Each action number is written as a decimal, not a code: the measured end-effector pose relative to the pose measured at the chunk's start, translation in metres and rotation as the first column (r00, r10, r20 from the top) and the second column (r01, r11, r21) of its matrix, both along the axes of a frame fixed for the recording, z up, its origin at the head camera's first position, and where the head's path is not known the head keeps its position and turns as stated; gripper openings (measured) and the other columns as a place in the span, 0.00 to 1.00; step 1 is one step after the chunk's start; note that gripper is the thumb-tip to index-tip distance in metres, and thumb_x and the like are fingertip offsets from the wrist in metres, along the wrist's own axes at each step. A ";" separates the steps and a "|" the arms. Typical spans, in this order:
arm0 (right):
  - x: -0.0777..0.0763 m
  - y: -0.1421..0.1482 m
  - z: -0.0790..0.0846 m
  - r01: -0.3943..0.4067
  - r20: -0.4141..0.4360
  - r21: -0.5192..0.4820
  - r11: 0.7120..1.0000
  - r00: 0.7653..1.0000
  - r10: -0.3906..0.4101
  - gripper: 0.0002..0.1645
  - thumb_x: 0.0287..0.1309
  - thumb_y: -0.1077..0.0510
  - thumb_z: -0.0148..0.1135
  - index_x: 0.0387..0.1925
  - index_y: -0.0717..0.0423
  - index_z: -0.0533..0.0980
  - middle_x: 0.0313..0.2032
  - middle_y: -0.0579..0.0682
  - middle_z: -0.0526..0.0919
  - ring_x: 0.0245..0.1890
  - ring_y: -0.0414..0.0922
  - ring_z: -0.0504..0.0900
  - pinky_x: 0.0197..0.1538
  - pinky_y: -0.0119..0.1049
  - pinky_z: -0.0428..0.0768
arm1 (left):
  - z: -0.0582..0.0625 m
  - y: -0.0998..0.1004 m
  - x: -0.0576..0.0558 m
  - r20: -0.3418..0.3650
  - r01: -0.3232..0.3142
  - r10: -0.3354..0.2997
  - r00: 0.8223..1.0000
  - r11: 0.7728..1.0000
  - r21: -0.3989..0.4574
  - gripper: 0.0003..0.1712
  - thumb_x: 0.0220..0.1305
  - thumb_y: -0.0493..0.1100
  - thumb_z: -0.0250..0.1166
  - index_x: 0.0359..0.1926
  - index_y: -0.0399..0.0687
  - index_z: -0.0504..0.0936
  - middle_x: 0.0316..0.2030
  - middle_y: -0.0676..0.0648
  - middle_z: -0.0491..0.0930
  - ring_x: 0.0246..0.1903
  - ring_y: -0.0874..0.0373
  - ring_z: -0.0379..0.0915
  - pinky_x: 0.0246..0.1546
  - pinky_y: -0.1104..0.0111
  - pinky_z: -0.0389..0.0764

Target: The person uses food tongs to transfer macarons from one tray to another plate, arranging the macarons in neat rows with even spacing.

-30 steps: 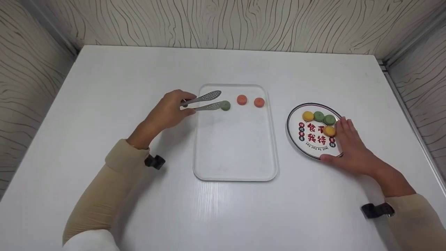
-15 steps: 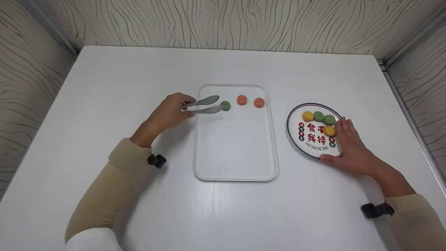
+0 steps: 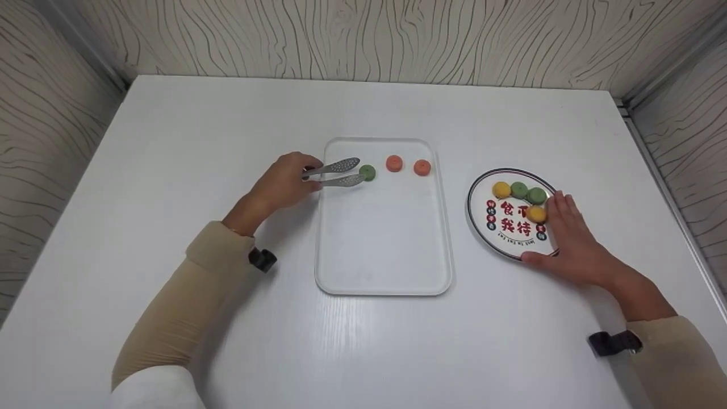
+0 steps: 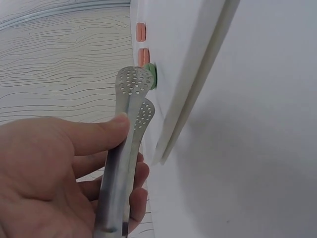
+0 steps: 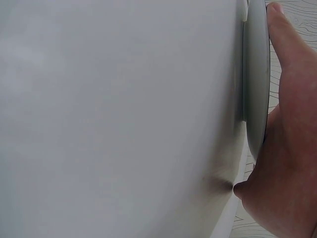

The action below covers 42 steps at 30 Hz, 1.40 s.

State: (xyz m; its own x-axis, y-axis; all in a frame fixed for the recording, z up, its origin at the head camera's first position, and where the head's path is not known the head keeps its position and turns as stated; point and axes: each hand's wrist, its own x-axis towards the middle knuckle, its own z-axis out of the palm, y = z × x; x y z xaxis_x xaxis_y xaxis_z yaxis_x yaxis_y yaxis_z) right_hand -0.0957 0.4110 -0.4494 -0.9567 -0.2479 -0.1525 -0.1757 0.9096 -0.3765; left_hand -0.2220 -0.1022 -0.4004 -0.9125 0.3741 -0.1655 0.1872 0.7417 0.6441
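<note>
My left hand [image 3: 287, 180] grips metal tongs [image 3: 339, 166] with perforated ends, thumb on one arm and fingers on the other. The tongs' arms stand apart, their tips beside a green macaron [image 3: 367, 172] on the white tray [image 3: 384, 288]. In the left wrist view, the near tong end [image 4: 133, 82] overlaps the green macaron [image 4: 152, 74]. My right hand [image 3: 579, 250] rests on the right rim of a round plate [image 3: 483, 233] with red lettering, its fingers straight and its thumb at the near rim. The right wrist view shows the plate [image 5: 256, 74] from the side.
Two orange macarons [image 3: 394, 163] sit on the tray to the right of the green one. On the plate lie two yellow macarons [image 3: 501, 190] and two green macarons [image 3: 519, 190]. A patterned wall [image 3: 363, 40] stands behind the white table [image 3: 255, 341].
My left hand has shifted slightly right with the tongs, whose tips have come nearer to me beside the green macaron. My right hand and the plate have stayed put.
</note>
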 end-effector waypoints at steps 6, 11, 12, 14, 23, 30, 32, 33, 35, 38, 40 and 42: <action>0.000 0.000 0.000 -0.009 -0.002 0.002 1.000 1.000 0.009 0.74 0.59 0.35 0.68 0.76 0.74 0.32 0.77 0.73 0.28 0.77 0.65 0.23 0.76 0.47 0.24 | -0.005 0.005 -0.001 0.012 -0.004 0.004 1.000 1.000 -0.002 0.24 0.69 0.35 0.66 0.64 0.34 0.77 0.59 0.37 0.76 0.55 0.47 0.74 0.57 0.55 0.76; 0.000 0.000 0.001 -0.002 0.006 -0.002 1.000 1.000 0.002 0.73 0.59 0.35 0.68 0.76 0.73 0.32 0.77 0.72 0.27 0.77 0.64 0.22 0.76 0.51 0.26 | -0.008 0.008 -0.003 -0.003 0.002 -0.002 1.000 1.000 0.010 0.23 0.69 0.35 0.66 0.63 0.34 0.78 0.59 0.37 0.77 0.55 0.47 0.74 0.59 0.55 0.75; 0.000 0.000 0.001 0.002 0.011 -0.002 1.000 1.000 -0.002 0.74 0.59 0.35 0.68 0.76 0.73 0.32 0.77 0.72 0.27 0.77 0.63 0.22 0.76 0.52 0.27 | -0.009 0.008 -0.003 -0.006 0.002 -0.002 1.000 1.000 0.011 0.23 0.69 0.35 0.66 0.63 0.34 0.78 0.58 0.37 0.77 0.55 0.47 0.74 0.59 0.55 0.75; 0.001 -0.001 0.002 0.013 0.020 0.001 1.000 1.000 -0.013 0.74 0.59 0.35 0.68 0.77 0.73 0.31 0.77 0.71 0.27 0.77 0.63 0.21 0.76 0.54 0.28 | -0.009 0.009 -0.003 -0.009 0.004 -0.004 1.000 1.000 0.012 0.23 0.69 0.35 0.66 0.63 0.34 0.78 0.58 0.37 0.77 0.55 0.46 0.74 0.59 0.55 0.75; 0.001 -0.002 0.002 0.028 0.035 0.005 1.000 0.999 -0.028 0.74 0.58 0.34 0.68 0.77 0.71 0.31 0.77 0.70 0.26 0.77 0.62 0.21 0.76 0.59 0.31 | -0.008 0.014 -0.003 -0.013 -0.005 0.005 1.000 1.000 -0.003 0.23 0.69 0.36 0.65 0.63 0.35 0.78 0.58 0.38 0.77 0.56 0.46 0.73 0.60 0.55 0.74; 0.000 0.000 0.002 0.021 0.033 -0.003 1.000 0.999 -0.021 0.74 0.59 0.35 0.68 0.77 0.71 0.31 0.77 0.70 0.26 0.77 0.61 0.20 0.76 0.57 0.29 | -0.009 0.014 -0.003 -0.021 -0.009 0.009 1.000 1.000 -0.005 0.22 0.70 0.36 0.65 0.63 0.35 0.78 0.57 0.38 0.77 0.55 0.47 0.74 0.58 0.55 0.75; 0.000 0.000 0.002 0.020 0.033 -0.002 1.000 0.999 -0.019 0.74 0.59 0.35 0.67 0.77 0.72 0.30 0.77 0.70 0.25 0.77 0.62 0.20 0.76 0.57 0.29 | -0.009 0.015 -0.003 -0.025 -0.011 0.011 1.000 1.000 -0.002 0.22 0.70 0.36 0.66 0.62 0.35 0.78 0.57 0.38 0.77 0.55 0.47 0.74 0.58 0.55 0.75; 0.000 0.000 0.002 0.020 0.032 -0.002 1.000 0.999 -0.019 0.74 0.59 0.35 0.67 0.77 0.72 0.30 0.77 0.70 0.26 0.77 0.62 0.20 0.76 0.57 0.29 | -0.010 0.015 -0.003 -0.027 -0.012 0.012 1.000 1.000 -0.001 0.22 0.69 0.36 0.66 0.62 0.35 0.79 0.57 0.38 0.77 0.55 0.47 0.74 0.58 0.55 0.75; 0.001 -0.001 0.002 0.017 0.027 -0.001 1.000 0.999 -0.017 0.74 0.59 0.35 0.67 0.77 0.72 0.31 0.77 0.71 0.26 0.77 0.62 0.21 0.76 0.57 0.29 | -0.010 0.015 -0.003 -0.030 -0.012 0.012 0.999 1.000 0.001 0.22 0.69 0.36 0.66 0.62 0.35 0.79 0.57 0.38 0.77 0.55 0.47 0.74 0.59 0.55 0.75; 0.001 0.000 0.001 0.012 0.017 0.000 1.000 1.000 -0.012 0.74 0.59 0.34 0.67 0.77 0.73 0.31 0.77 0.71 0.27 0.77 0.63 0.21 0.76 0.57 0.29 | -0.011 0.016 -0.004 -0.031 -0.011 0.011 0.999 1.000 0.003 0.22 0.69 0.36 0.66 0.62 0.35 0.79 0.57 0.38 0.77 0.56 0.47 0.74 0.59 0.55 0.75; 0.001 0.000 0.001 0.005 0.010 -0.004 1.000 1.000 -0.005 0.73 0.59 0.35 0.67 0.77 0.73 0.31 0.77 0.72 0.27 0.77 0.63 0.21 0.76 0.55 0.28 | -0.010 0.016 -0.004 -0.027 -0.008 0.008 1.000 1.000 0.005 0.22 0.70 0.36 0.66 0.62 0.35 0.79 0.57 0.38 0.77 0.56 0.47 0.74 0.59 0.55 0.75; 0.001 0.000 0.001 -0.004 0.003 -0.011 1.000 1.000 0.004 0.73 0.60 0.35 0.68 0.77 0.73 0.32 0.77 0.72 0.27 0.77 0.63 0.22 0.76 0.52 0.27 | -0.010 0.016 -0.004 -0.021 -0.009 0.009 1.000 1.000 0.007 0.22 0.70 0.36 0.66 0.62 0.36 0.79 0.58 0.38 0.77 0.56 0.47 0.74 0.59 0.56 0.75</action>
State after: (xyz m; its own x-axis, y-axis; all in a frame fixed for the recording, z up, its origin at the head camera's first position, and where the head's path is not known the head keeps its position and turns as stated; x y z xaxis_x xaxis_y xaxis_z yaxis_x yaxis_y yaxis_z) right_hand -0.0944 0.4109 -0.4481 -0.9554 -0.2531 -0.1525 -0.1779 0.9047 -0.3870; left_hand -0.2257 -0.0860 -0.4107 -0.9191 0.3671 -0.1434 0.1943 0.7387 0.6454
